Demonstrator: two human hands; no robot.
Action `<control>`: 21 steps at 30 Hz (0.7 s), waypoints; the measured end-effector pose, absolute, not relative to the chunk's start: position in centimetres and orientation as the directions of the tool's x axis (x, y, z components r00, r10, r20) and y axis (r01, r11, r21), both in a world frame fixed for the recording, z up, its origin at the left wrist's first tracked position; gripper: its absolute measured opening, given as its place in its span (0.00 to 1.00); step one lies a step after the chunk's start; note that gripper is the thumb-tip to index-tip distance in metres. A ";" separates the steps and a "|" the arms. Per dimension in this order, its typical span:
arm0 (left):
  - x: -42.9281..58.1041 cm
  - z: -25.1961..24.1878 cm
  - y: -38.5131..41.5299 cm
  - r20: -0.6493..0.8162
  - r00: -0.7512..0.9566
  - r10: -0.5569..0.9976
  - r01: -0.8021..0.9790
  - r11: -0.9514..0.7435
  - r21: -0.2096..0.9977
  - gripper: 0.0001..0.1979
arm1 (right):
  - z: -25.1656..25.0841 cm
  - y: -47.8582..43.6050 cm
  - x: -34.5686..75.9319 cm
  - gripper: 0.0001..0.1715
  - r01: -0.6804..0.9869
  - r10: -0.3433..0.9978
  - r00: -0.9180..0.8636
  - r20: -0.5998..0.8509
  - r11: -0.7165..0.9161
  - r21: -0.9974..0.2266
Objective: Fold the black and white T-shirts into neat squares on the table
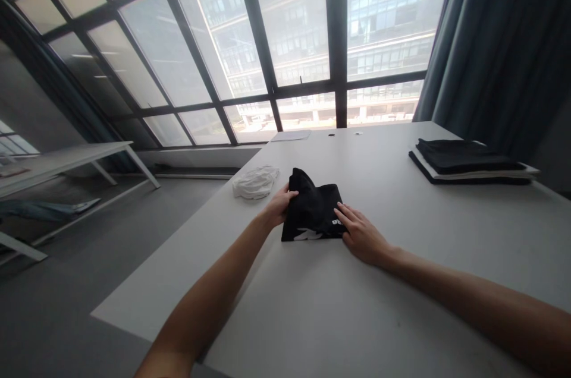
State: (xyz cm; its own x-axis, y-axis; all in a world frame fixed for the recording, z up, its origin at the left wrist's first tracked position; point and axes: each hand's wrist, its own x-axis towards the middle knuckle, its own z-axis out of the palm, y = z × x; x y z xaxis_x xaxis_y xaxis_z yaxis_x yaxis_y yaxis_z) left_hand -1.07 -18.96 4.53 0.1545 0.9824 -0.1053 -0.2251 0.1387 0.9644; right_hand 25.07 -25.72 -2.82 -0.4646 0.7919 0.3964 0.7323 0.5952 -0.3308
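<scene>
A folded black garment [312, 205] with white print along its near edge lies on the white table, its upper left part bulging up off the surface. My left hand [281, 204] grips its left side, thumb on top and the other fingers hidden behind the cloth. Over the right edge rests my right hand [360, 232], fingers stretched out flat on the fabric beside small white lettering; the thumb side is partly out of sight. To the left of the garment, near my left hand, sits a crumpled white cloth [256, 182].
A stack of folded black and white clothes [468, 161] lies at the table's right. A pale sheet [291, 135] is at the far edge of the white table [401, 295]. Another table [66, 155] stands left across the floor. Windows and a dark curtain [491, 39] are behind.
</scene>
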 end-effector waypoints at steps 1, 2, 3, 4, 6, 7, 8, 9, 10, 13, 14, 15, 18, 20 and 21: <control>0.0 5.1 -18.7 -0.089 0.174 0.981 -0.230 0.128 0.965 0.30 | -2.8 -25.8 25.1 0.42 0.735 0.791 -0.464 0.399 0.595 -0.324; 1.0 5.6 -18.4 -0.080 0.194 0.978 -0.228 0.124 0.966 0.31 | -2.8 -25.9 25.1 0.43 0.737 0.789 -0.463 0.404 0.596 -0.319; 2.0 6.0 -18.2 -0.078 0.217 0.973 -0.221 0.126 0.967 0.31 | -2.8 -26.0 25.1 0.44 0.739 0.787 -0.459 0.411 0.596 -0.315; 2.9 6.4 -17.9 -0.079 0.241 0.967 -0.212 0.132 0.968 0.31 | -2.8 -26.0 25.2 0.44 0.740 0.786 -0.454 0.421 0.595 -0.314; 3.7 6.8 -17.5 -0.078 0.280 0.957 -0.209 0.140 0.968 0.30 | -2.9 -26.1 25.3 0.45 0.740 0.781 -0.441 0.442 0.595 -0.313; 3.6 6.8 -17.4 -0.074 0.290 0.954 -0.223 0.143 0.964 0.30 | -3.0 -26.1 25.3 0.45 0.740 0.777 -0.437 0.453 0.597 -0.310; 3.2 6.6 -17.4 -0.068 0.287 0.955 -0.245 0.142 0.959 0.30 | -3.1 -26.1 25.3 0.45 0.740 0.772 -0.436 0.462 0.600 -0.304; 2.5 6.3 -17.4 -0.065 0.271 0.960 -0.269 0.140 0.953 0.30 | -3.1 -26.1 25.2 0.46 0.742 0.767 -0.438 0.468 0.603 -0.293; 1.5 5.7 -17.4 -0.071 0.244 0.967 -0.285 0.142 0.948 0.30 | -3.2 -26.0 25.2 0.45 0.746 0.762 -0.446 0.469 0.606 -0.277; -2.0 3.5 -17.9 -0.178 0.145 0.973 -0.256 0.211 0.944 0.30 | -3.2 -25.9 24.9 0.43 0.758 0.755 -0.480 0.447 0.613 -0.221; -3.0 2.7 -18.1 -0.226 0.127 0.966 -0.234 0.251 0.939 0.30 | -3.2 -25.9 24.9 0.43 0.757 0.752 -0.495 0.437 0.619 -0.208; -3.8 2.0 -18.3 -0.266 0.120 0.957 -0.216 0.286 0.933 0.30 | -3.2 -26.0 24.8 0.42 0.753 0.748 -0.509 0.425 0.627 -0.201; -4.8 0.7 -18.5 -0.293 0.129 0.947 -0.200 0.315 0.928 0.29 | -2.9 -26.3 24.9 0.40 0.732 0.741 -0.541 0.398 0.648 -0.210; -4.7 0.5 -18.5 -0.282 0.123 0.952 -0.194 0.301 0.934 0.28 | -2.5 -26.3 25.3 0.36 0.710 0.734 -0.554 0.392 0.663 -0.236; -4.5 0.4 -18.5 -0.280 0.118 0.953 -0.191 0.299 0.935 0.28 | -2.3 -25.9 25.5 0.34 0.700 0.735 -0.549 0.398 0.664 -0.261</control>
State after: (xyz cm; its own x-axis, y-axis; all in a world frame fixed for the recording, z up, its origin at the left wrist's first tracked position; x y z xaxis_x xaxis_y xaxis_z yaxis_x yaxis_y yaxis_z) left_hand -4.51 -18.46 0.44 0.1179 0.9527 -0.2801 -0.1910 0.2986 0.9351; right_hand 25.48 -25.93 -2.29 -0.5492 0.7349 0.3979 0.7004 0.6645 -0.2606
